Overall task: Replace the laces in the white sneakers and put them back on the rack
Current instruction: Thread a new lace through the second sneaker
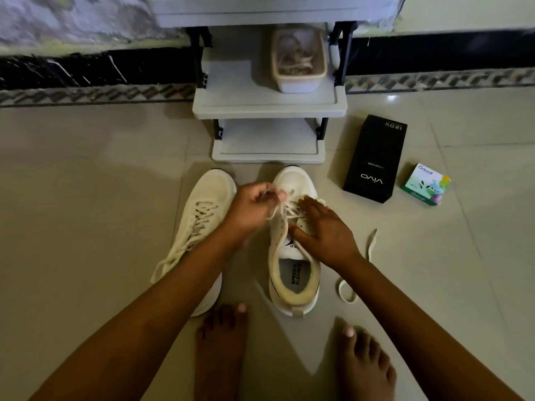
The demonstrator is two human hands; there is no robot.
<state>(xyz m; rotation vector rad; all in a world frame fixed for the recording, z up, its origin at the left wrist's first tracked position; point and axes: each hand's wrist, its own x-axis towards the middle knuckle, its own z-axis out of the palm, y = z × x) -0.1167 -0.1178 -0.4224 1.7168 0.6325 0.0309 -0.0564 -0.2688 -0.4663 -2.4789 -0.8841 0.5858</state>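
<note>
Two white sneakers stand on the tiled floor in front of a grey rack [269,110]. The left sneaker [202,204] is laced, its lace ends trailing to the left. Over the right sneaker [293,273] my left hand [254,208] pinches a cream lace [276,208] and lifts it above the eyelets. My right hand [324,233] lies with fingers spread on the tongue and right side of that shoe, holding it down. The lace's free end [359,270] curls on the floor to the right.
A tub [298,62] of tangled laces sits on the rack's middle shelf. A black phone box [375,159] and a small green box [425,185] lie on the floor to the right. My bare feet [292,354] are behind the shoes.
</note>
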